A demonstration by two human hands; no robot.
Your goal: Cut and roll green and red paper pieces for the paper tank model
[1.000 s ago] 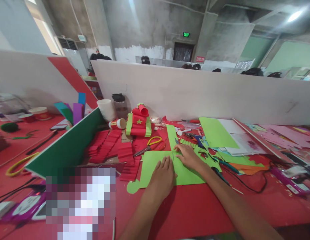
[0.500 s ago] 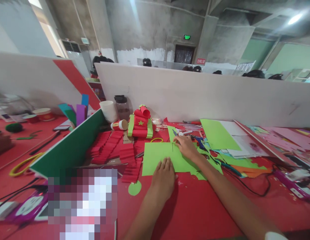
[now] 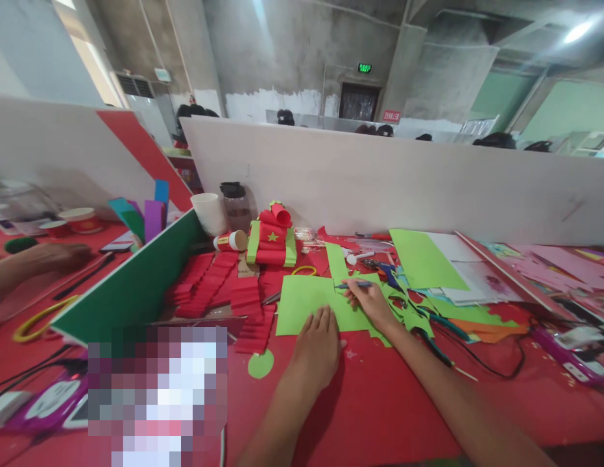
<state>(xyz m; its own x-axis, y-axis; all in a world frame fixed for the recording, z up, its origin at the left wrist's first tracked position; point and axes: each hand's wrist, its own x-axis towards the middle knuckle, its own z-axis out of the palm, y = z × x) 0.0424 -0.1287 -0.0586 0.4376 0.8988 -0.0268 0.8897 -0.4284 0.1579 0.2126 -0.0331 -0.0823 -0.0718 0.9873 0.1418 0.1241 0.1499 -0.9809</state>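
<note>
Left hand: lies flat on the green sheet (image 3: 302, 305), fingers (image 3: 322, 318) extended and close together, gripping nothing.
Right hand (image 3: 370, 301): holds a dark pen (image 3: 359, 285) between the fingers, tip at the sheet near its far edge; whether the tip makes contact cannot be told.
Green sheet: flat on the red tabletop (image 3: 379, 408), beneath both hands.
Green disc (image 3: 261, 364): on the tabletop, near the sheet's near left corner.
Red pleated paper (image 3: 244, 298): left of the sheet.
Starred paper model (image 3: 272, 237): beyond the pleated paper, beside the bottle (image 3: 237, 206).
</note>
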